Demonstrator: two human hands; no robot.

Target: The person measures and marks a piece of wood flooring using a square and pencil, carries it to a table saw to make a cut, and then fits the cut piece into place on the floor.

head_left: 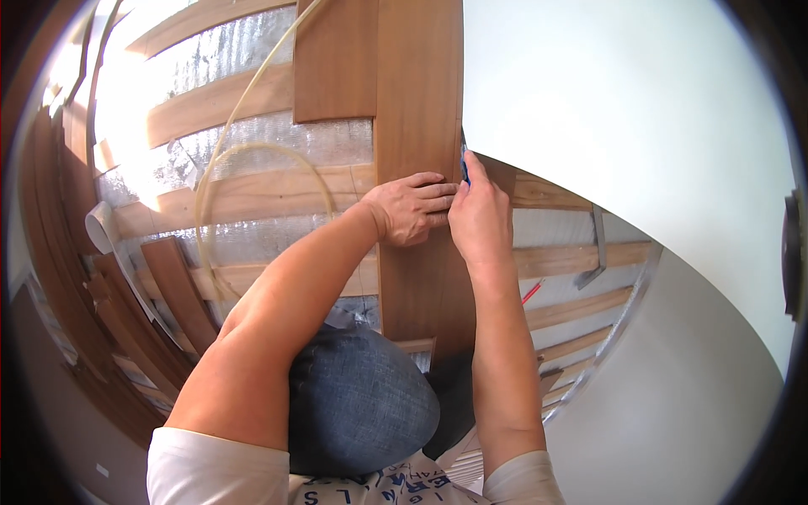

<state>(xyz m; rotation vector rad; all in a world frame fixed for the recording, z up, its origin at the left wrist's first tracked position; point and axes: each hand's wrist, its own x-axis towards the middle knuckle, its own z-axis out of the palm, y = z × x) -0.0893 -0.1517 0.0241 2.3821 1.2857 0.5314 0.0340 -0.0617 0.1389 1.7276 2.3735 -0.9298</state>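
Observation:
Brown wooden floor planks (417,101) run away from me along the white wall (623,118). My left hand (411,209) lies flat on a plank, fingers stretched toward the right, holding nothing. Right beside its fingertips, my right hand (481,215) is closed around a slim blue tool (465,162) with a dark, thin tip. The tool's tip points away from me, at the seam where the plank meets the wall's edge. Most of its handle is hidden in my fingers. My right index finger lies extended along it.
Pale wooden battens (219,101) cross silvery foil sheeting on both sides. A yellowish hose (202,189) loops over them at left. Loose brown planks (139,316) lie further left. A grey metal angle bar (598,248) and a red pencil-like stick (531,292) are at right.

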